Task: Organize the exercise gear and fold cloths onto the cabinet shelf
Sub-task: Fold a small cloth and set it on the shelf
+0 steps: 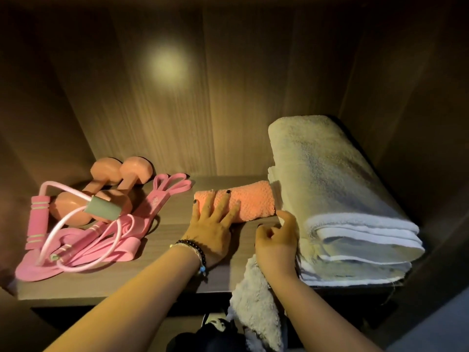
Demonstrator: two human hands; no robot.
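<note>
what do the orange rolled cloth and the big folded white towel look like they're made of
Orange rolled cloth: looks like soft microfibre or fleece, going by its bumpy, nubbly matte surface. Big folded white towel: probably cotton terry, with fuzzy looped pile and flat woven hem bands at its folded edges.

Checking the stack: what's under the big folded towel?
Under the big folded towel lie thinner white cloths, resting on the shelf. How many, and anything behind, is hidden.

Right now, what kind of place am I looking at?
Probably a home wardrobe or storage cabinet: a wooden shelf boxed in by panelled walls, holding pink dumbbells and a folded white towel.
</note>
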